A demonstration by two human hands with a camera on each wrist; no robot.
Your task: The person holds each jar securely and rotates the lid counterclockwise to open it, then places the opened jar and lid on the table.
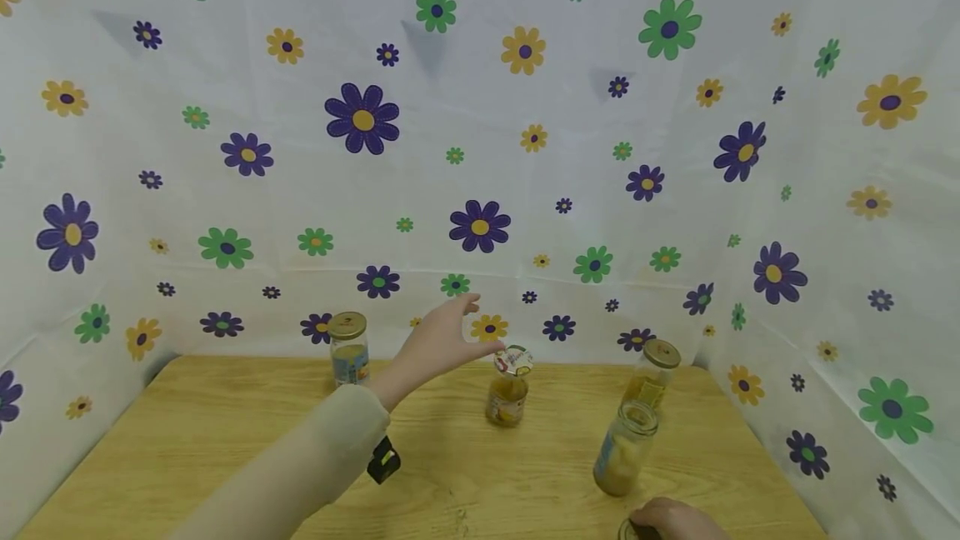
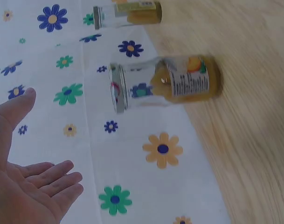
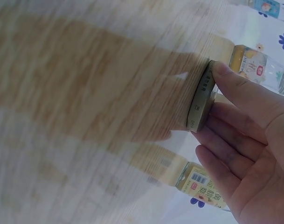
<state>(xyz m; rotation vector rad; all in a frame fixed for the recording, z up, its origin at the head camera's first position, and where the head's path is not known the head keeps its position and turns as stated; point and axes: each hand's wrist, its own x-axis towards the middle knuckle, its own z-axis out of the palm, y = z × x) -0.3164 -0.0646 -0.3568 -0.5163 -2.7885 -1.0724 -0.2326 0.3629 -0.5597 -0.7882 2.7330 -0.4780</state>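
My left hand [image 1: 442,340] reaches out over the table with thumb and fingers spread, holding nothing. Just beyond it stands an upright glass jar [image 1: 507,402] of yellowish contents with a white patterned lid [image 1: 513,361]. In the left wrist view the jar [image 2: 179,81] is apart from the hand [image 2: 34,186]. At the front right, my right hand [image 1: 678,519] pinches a gold metal lid [image 3: 201,95] between thumb and fingers, low at the table top. Behind that hand an uncovered jar [image 1: 624,452] with a blue label stands upright.
A gold-lidded jar [image 1: 649,377] stands behind the uncovered one, at the back right. Another gold-lidded jar [image 1: 350,352] with a blue label is at the back left. Flower-printed cloth [image 1: 420,190] surrounds the wooden table [image 1: 225,432] at back and sides.
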